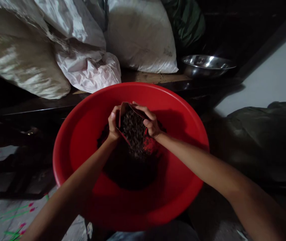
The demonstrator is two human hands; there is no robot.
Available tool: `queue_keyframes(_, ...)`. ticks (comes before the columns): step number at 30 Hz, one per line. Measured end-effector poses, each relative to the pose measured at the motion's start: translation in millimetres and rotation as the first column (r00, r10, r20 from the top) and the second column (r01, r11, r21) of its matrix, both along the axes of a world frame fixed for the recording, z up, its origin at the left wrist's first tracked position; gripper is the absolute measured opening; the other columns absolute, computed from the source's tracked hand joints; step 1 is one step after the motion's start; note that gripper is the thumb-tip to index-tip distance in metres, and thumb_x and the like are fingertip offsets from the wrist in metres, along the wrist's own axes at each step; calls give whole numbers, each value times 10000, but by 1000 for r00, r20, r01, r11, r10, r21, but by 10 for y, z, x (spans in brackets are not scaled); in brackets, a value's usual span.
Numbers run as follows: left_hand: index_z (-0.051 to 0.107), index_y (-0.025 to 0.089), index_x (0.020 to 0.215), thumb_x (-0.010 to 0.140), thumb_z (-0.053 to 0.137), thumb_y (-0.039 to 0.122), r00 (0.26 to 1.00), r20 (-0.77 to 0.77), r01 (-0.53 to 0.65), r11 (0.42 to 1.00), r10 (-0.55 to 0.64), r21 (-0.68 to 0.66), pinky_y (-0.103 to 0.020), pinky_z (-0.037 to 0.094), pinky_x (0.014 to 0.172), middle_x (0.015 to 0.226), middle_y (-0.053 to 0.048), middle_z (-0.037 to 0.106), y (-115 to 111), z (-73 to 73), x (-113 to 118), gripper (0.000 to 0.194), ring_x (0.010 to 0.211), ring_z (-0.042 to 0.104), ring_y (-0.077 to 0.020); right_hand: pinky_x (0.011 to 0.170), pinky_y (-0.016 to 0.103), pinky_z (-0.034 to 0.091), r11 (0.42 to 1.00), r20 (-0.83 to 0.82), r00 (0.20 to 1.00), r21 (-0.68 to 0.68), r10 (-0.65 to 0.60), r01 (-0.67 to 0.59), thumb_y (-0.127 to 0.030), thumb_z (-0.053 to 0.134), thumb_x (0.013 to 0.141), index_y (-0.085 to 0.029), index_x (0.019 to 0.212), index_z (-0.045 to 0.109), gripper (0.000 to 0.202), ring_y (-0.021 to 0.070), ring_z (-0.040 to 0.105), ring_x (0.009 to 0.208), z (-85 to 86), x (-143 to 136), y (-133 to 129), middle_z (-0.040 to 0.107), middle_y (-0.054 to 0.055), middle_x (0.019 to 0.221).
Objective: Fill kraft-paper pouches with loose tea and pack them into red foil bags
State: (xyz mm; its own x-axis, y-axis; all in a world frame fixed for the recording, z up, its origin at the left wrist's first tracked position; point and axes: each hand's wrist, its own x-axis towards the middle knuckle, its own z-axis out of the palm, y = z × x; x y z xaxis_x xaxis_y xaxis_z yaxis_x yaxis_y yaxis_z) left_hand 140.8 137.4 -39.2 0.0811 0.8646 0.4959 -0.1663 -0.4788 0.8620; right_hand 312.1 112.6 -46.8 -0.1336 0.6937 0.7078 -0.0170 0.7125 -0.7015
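Note:
Both hands grip an open bag (125, 108) over the middle of a large red basin (82, 204). My left hand (114, 123) is closed on the bag's left side, and my right hand (151, 122) is closed on its right side. The bag's mouth tilts down toward me, and dark loose bits (132, 129) spill from it. Below lies a dark heap (132, 174) on the basin's floor, its details lost in shadow.
Behind the basin, a white sack (140, 36), a crumpled white bag (90, 68) and a yellowish sack (24, 63) rest on a dark ledge. A metal bowl (208, 67) sits at the right. Dark green cloth (271, 134) lies further right; green stems with pink tips are at lower left.

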Motion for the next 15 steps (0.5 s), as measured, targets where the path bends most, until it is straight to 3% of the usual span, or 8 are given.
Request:
queue_keyframes(2,596,208,928,909,448,744,980,-196,25,999,-33,-44,-411,481,990,987,-67,644,47,-149,-122,556,1008,604,-250,1280,526,295,997,96,995,-76,15,-7,-717,418,969,-254,1348,630,635,288,452,1493,-167,-38,-30,612,80,1486)
queue_keyframes(4,626,200,916,911,536,646,956,-292,17,996,-41,-86,-413,475,1012,987,-74,655,52,-302,-176,455,1018,607,-254,1288,509,274,985,233,972,-173,22,19,-735,416,951,-226,1328,654,677,292,434,1503,-355,-130,-83,611,98,1484)
queue_keyframes(6,645,213,934,970,468,558,930,-366,-11,992,-36,-124,-409,478,1037,1012,-77,662,25,-434,-165,390,1048,614,-248,1286,464,287,958,341,940,-273,11,88,-705,449,941,-202,1367,636,685,286,423,1510,-509,-244,-143,560,115,1536)
queue_keyframes(9,681,229,991,1030,365,399,881,-471,-68,979,-31,-192,-390,443,1129,1120,-81,690,-4,-567,-117,361,1164,617,-229,1276,401,308,923,438,898,-327,-42,203,-546,500,966,-182,1418,595,588,255,443,1489,-600,-349,-159,548,130,1539)
queue_keyframes(11,694,230,1085,1034,402,333,840,-542,-144,959,-11,-244,-378,398,1189,1221,-80,685,11,-618,-119,315,1260,588,-222,1279,344,293,888,515,853,-351,-83,298,-438,534,970,-205,1401,602,495,217,454,1476,-579,-337,-88,570,101,1519)
queue_keyframes(13,663,205,1220,1029,477,306,789,-614,-279,911,38,-302,-416,372,1219,1327,-106,643,46,-658,-156,285,1332,547,-242,1288,320,259,780,579,802,-431,-148,455,-359,533,981,-226,1437,562,476,196,424,1499,-547,-272,22,542,78,1551)
queue_keyframes(15,613,165,1305,1026,544,325,733,-676,-417,830,67,-370,-494,420,1178,1355,-139,612,79,-702,-204,329,1315,560,-274,1295,413,249,611,625,756,-527,-192,591,-344,509,995,-169,1512,469,548,258,409,1516,-546,-192,120,492,152,1584)
